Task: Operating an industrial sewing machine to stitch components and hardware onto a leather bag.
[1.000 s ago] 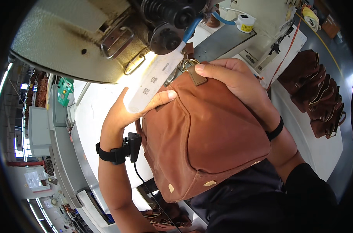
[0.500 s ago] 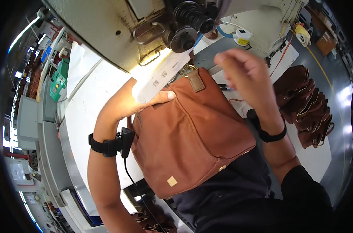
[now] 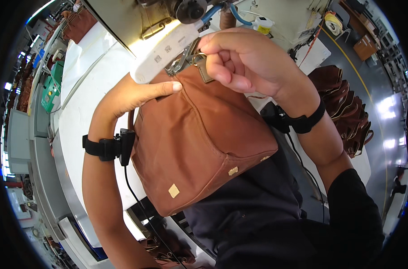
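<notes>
A brown handbag [image 3: 199,130], with metal plates on its base, is tilted in front of me under a sewing machine head [image 3: 114,20]. My left hand [image 3: 139,95] grips the bag's upper left side, thumb flat on the seam; its other fingers are hidden. Over that hand juts a white, lit lamp bar [image 3: 163,53]. My right hand [image 3: 244,58] is at the bag's top edge, fingers curled and thumb and forefinger together near the presser foot [image 3: 184,60]. What they pinch is too small to make out. Below them hangs a leather tab [image 3: 203,71] on a metal ring.
Several dark brown bags [image 3: 343,107] rest on a surface to the right. A white worktable [image 3: 78,121] extends on the left, with a green device [image 3: 53,87] beyond it. Blue tubing [image 3: 237,15] and a thread spool [image 3: 227,20] are behind the machine. Cords trail from both wrist straps.
My right hand has come left and inward, from raised beside the bag to the bag's top edge at the machine. My left hand keeps its hold. The whole view has shifted.
</notes>
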A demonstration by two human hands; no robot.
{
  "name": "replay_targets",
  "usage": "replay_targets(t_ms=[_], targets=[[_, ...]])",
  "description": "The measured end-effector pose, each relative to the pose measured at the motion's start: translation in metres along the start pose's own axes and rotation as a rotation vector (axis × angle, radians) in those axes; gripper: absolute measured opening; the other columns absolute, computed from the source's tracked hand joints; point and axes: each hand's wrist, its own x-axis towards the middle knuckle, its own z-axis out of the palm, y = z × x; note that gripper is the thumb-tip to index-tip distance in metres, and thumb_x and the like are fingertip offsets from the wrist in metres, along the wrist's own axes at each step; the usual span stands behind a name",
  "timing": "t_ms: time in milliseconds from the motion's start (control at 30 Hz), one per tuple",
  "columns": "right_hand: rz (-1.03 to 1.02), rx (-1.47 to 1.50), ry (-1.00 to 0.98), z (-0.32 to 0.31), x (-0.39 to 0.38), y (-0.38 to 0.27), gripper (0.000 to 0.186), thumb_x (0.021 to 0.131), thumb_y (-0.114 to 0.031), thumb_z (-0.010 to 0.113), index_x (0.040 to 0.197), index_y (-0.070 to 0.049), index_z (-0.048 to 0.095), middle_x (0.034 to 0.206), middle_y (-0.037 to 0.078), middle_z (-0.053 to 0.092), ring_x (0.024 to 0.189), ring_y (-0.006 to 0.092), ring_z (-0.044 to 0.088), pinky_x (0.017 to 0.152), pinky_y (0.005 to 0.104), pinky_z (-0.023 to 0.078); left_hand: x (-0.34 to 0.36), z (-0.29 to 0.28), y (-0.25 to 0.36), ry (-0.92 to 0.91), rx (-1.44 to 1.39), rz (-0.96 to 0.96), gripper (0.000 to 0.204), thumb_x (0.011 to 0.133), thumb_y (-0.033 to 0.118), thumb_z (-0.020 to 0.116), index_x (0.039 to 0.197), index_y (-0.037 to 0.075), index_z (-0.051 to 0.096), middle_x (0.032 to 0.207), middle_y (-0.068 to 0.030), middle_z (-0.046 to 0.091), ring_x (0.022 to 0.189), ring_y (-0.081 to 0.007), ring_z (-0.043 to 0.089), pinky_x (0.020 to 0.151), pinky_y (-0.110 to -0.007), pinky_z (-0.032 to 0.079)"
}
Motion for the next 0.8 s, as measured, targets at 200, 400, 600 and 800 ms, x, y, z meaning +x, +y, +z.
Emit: replay_targets(t_ms=[200, 400, 600, 800], targets=[[-0.066, 0.009, -0.049, 0.004, -0.009, -0.008, 0.033, 0.097, -0.016, 0.055, 0.072, 0.001, 0.066, 0.068, 0.011, 0.068, 0.044, 0.0127, 0.051, 0.042, 0.0272, 0.038, 0.001, -0.004, -0.013, 0.001, 0.067, 0.021, 0.04, 0.094, 0.043, 0.084, 0.076, 0.017, 0.059, 0.074, 0.0132, 0.049, 0.067, -0.0006, 0.039, 0.057, -0.023, 0.03], [-0.313, -0.62, 0.228, 0.007, -0.021, 0.015, 0.034, 0.108, -0.023, 0.06, 0.129, 0.002, 0.069, 0.071, 0.006, 0.067, 0.055, 0.0078, 0.059, 0.05, 0.0224, 0.045, 0.001, -0.007, -0.006, -0.012, 0.11, 0.048, 0.037, 0.094, 0.042, 0.084, 0.08, 0.013, 0.065, 0.075, 0.0117, 0.052, 0.067, -0.0014, 0.041, 0.058, -0.023, 0.031], [-0.449, -0.887, 0.486, 0.001, -0.021, 0.063, 0.063, 0.098, -0.052, 0.072, 0.129, 0.002, 0.065, 0.08, 0.016, 0.073, 0.075, 0.0335, 0.073, 0.071, 0.0441, 0.055, 0.005, -0.005, -0.006, 0.031, 0.149, 0.111, 0.035, 0.094, 0.041, 0.084, 0.083, 0.011, 0.07, 0.076, 0.0107, 0.058, 0.068, -0.0021, 0.045, 0.059, -0.023, 0.033], [-0.293, -1.077, 0.398, 0.015, 0.006, 0.039, 0.062, 0.092, -0.043, 0.078, 0.136, -0.001, 0.064, 0.084, 0.02, 0.071, 0.075, 0.0332, 0.07, 0.071, 0.0421, 0.054, 0.003, -0.001, 0.007, -0.036, 0.152, 0.106, 0.032, 0.094, 0.037, 0.085, 0.082, 0.012, 0.069, 0.073, 0.0118, 0.053, 0.066, -0.002, 0.042, 0.058, -0.023, 0.031]])
